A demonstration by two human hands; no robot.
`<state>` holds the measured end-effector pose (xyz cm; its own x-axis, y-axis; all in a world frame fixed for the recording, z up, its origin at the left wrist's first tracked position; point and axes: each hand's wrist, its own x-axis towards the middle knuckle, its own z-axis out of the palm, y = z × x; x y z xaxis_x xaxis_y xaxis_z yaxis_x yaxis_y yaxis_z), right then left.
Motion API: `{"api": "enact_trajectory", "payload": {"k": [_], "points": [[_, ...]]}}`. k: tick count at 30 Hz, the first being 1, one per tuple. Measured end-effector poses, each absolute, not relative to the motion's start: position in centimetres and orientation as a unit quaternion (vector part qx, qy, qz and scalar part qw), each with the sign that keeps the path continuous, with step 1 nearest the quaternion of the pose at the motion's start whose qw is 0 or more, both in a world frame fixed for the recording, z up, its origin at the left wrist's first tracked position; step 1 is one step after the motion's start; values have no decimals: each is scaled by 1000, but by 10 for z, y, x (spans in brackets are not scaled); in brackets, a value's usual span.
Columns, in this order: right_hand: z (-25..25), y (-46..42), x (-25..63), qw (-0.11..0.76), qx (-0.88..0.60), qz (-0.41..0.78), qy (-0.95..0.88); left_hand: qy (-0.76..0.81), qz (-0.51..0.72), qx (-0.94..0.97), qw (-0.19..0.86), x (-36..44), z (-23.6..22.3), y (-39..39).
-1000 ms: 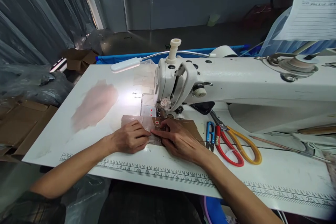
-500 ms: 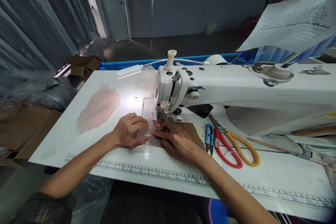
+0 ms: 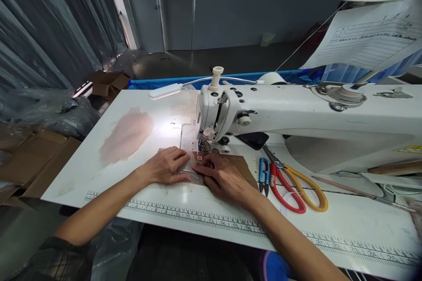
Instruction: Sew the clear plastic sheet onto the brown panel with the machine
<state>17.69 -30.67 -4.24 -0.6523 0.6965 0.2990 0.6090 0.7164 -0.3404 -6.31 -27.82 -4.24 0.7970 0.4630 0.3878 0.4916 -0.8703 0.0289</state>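
My left hand point(image 3: 169, 166) lies low on a clear plastic sheet point(image 3: 188, 171), fingers stretched out toward the needle of the white sewing machine point(image 3: 211, 116). From the other side my right hand point(image 3: 224, 176) presses on the sheet's right part, its fingers bent but apart and one finger reaching left. Small red marks point(image 3: 199, 158) show through or on the plastic close to the presser foot point(image 3: 201, 145). Partly beneath my right hand is a flat brown cardboard piece point(image 3: 243, 166). My fingers hide some of the sheet's edges.
Right of the cardboard lie blue thread snips point(image 3: 263, 171) and scissors with red and yellow handles point(image 3: 310, 184). A printed ruler point(image 3: 178, 215) runs along the front of the white table point(image 3: 75, 180). A lamp point(image 3: 165, 91) lights the needle area. Cardboard boxes point(image 3: 36, 162) stand at left.
My left hand has lowered and flattened onto the plastic sheet, its fingers less arched. My right hand stays nearly in place. The whole view has shifted slightly.
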Motion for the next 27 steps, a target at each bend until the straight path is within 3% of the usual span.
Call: {"api": "enact_trajectory", "payload": {"k": [6, 18, 27], "points": [[-43, -307, 177, 206, -359, 109, -904, -240, -175, -952, 68, -62, -44, -278], [-45, -308, 176, 219, -379, 121, -891, -276, -185, -943, 32, -60, -44, -275], [-50, -309, 177, 219, -409, 160, -871, -257, -87, -959, 82, -45, -27, -260]]}}
